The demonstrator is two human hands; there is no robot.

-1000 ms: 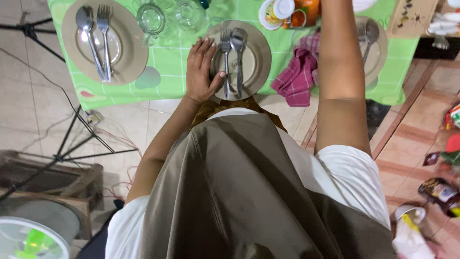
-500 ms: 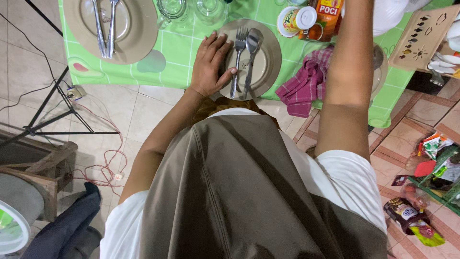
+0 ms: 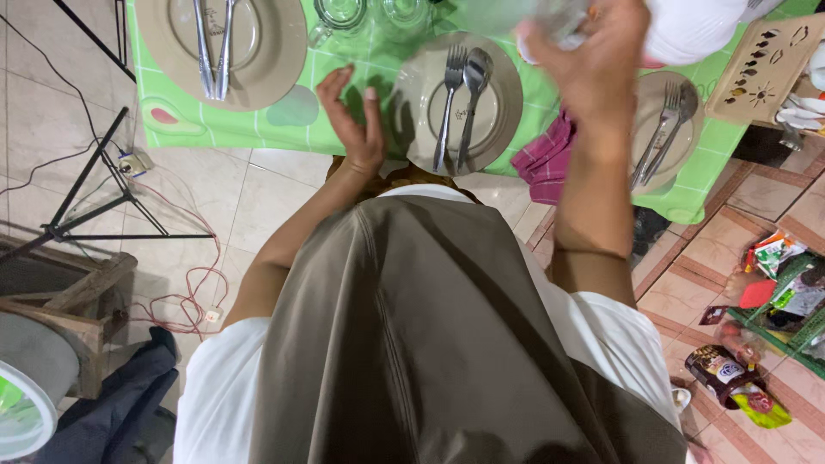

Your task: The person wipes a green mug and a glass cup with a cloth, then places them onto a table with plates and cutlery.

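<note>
From the head view, the right hand [image 3: 589, 64] is raised above the green table [image 3: 344, 86], its fingers closed around a clear glass [image 3: 559, 19] that is blurred and partly cut off by the top edge. The left hand [image 3: 354, 120] is open, fingers spread, holding nothing, just left of the middle plate [image 3: 412, 112], which carries a fork [image 3: 447, 103] and a spoon [image 3: 471, 99]. A red cloth [image 3: 543, 159] lies right of that plate.

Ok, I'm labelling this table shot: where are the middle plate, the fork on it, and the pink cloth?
middle plate [image 3: 509, 101]: head view, bare right rim.
fork [image 3: 449, 103]: head view, middle of its handle.
pink cloth [image 3: 546, 161]: head view, centre of the folded part at the table edge.
</note>
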